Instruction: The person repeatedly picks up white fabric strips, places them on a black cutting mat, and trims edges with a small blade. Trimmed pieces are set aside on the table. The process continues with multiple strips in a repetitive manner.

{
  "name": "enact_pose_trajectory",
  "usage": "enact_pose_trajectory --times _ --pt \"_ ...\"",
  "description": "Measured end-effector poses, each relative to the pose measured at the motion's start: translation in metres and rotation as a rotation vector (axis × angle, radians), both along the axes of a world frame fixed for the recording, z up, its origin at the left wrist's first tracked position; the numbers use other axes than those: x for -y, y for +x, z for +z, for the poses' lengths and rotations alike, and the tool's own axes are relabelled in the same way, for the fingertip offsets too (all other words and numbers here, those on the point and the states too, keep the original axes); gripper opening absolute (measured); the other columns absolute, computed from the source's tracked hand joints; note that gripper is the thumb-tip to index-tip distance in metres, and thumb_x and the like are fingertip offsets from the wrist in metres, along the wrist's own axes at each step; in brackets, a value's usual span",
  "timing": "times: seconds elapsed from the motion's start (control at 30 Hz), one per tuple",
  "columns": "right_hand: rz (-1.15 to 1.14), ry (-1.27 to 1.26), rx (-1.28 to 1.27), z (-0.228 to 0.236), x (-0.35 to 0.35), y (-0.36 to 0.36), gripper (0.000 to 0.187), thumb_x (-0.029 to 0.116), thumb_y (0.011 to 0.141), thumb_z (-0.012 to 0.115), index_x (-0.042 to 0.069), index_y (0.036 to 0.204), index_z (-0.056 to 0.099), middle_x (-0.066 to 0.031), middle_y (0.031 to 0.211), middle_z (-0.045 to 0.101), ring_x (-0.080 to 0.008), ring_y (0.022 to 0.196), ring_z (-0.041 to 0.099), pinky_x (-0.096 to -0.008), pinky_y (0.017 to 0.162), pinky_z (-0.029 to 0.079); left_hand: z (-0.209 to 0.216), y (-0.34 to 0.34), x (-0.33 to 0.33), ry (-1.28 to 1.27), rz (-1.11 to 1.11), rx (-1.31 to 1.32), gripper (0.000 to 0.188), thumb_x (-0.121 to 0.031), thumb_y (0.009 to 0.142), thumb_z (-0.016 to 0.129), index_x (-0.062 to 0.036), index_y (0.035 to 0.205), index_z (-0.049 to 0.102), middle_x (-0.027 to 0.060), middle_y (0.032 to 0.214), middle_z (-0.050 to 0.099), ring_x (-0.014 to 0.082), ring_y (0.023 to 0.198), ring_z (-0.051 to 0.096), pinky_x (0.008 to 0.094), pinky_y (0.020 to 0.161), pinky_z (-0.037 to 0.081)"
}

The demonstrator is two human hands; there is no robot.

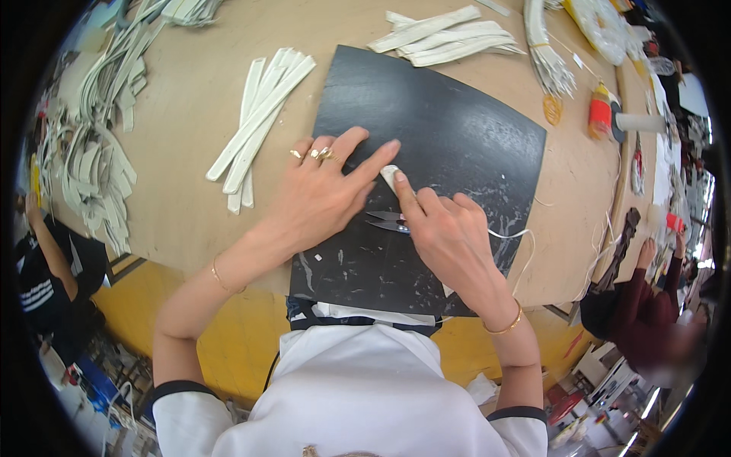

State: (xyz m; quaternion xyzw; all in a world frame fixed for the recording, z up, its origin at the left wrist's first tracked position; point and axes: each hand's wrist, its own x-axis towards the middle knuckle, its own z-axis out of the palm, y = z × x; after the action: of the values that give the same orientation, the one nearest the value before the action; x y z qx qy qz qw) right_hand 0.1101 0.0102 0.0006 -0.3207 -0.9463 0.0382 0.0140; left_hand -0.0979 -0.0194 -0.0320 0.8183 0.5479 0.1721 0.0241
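Note:
My right hand (449,225) is closed around a pair of thread snips (387,221), whose two pointed blades stick out to the left, slightly apart. Under that hand's index finger shows the rounded end of a white strip (388,177); the rest of it is hidden by the hand. My left hand (324,183) hovers or rests just left of the strip's end, fingers apart, with index finger stretched toward it and rings on other fingers. I see nothing held in it. Both hands are over a black mat (449,122) marked with scuffs and scraps.
White strips (259,122) lie left of the mat, and another pile (453,38) lies beyond it. More strips (99,152) heap along the left edge. A red-and-yellow bottle (599,113) stands right, near loose white cord (529,247). Other people are at both sides.

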Motion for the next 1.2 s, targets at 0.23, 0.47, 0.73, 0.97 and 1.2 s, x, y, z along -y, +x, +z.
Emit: enact_pose_trajectory --times 0.23,0.47,0.73,0.97,1.2 --pt "-0.172 0.003 -0.074 -0.003 0.012 0.011 0.053 0.012 0.079 0.072 0.012 0.132 0.063 -0.0015 0.072 0.054 -0.0163 0.052 0.054 -0.0278 0.056 0.041 0.002 0.001 0.008 -0.093 -0.041 0.015 0.049 -0.011 0.08 0.07 -0.0153 0.128 0.062 0.0068 0.132 0.052 0.026 0.107 0.055 0.0438 0.094 0.042" --pt "-0.629 -0.541 -0.224 0.033 0.041 0.062 0.046 0.022 0.076 0.084 0.009 0.118 0.071 -0.0069 0.074 0.069 -0.0168 0.06 0.062 -0.0272 0.053 0.041 0.018 0.021 0.075 -0.279 0.207 0.08 0.062 -0.021 0.086 0.072 -0.0063 0.141 0.05 0.0134 0.142 0.045 0.034 0.113 0.05 0.0462 0.097 0.036" --pt "-0.797 -0.503 -0.177 0.057 0.042 0.1 0.046 0.019 0.073 0.086 0.003 0.114 0.07 -0.0086 0.092 0.068 -0.0205 0.073 0.067 -0.0325 0.066 0.052 0.011 0.023 0.087 -0.35 0.08 0.071 0.07 -0.043 0.089 0.065 -0.0121 0.148 0.043 0.0099 0.159 0.032 0.0321 0.142 0.032 0.0511 0.115 0.021" --pt "-0.547 -0.311 -0.332 0.034 0.033 0.038 0.03 0.025 0.081 0.08 0.004 0.1 0.069 -0.0065 0.096 0.062 -0.0239 0.069 0.066 -0.0329 0.062 0.053 0.011 0.019 0.086 -0.436 0.062 0.131 0.07 -0.045 0.089 0.064 -0.0153 0.15 0.042 0.0101 0.16 0.03 0.0339 0.149 0.022 0.055 0.12 0.01" --pt "-0.44 -0.422 -0.165 0.013 0.025 -0.011 0.021 0.021 0.09 0.07 0.002 0.096 0.067 -0.0094 0.092 0.06 -0.0243 0.063 0.066 -0.0339 0.055 0.052 0.006 0.03 0.089 -0.339 0.171 0.129 0.062 -0.039 0.089 0.066 -0.0162 0.144 0.05 0.0066 0.159 0.033 0.0291 0.147 0.028 0.0539 0.12 0.011"
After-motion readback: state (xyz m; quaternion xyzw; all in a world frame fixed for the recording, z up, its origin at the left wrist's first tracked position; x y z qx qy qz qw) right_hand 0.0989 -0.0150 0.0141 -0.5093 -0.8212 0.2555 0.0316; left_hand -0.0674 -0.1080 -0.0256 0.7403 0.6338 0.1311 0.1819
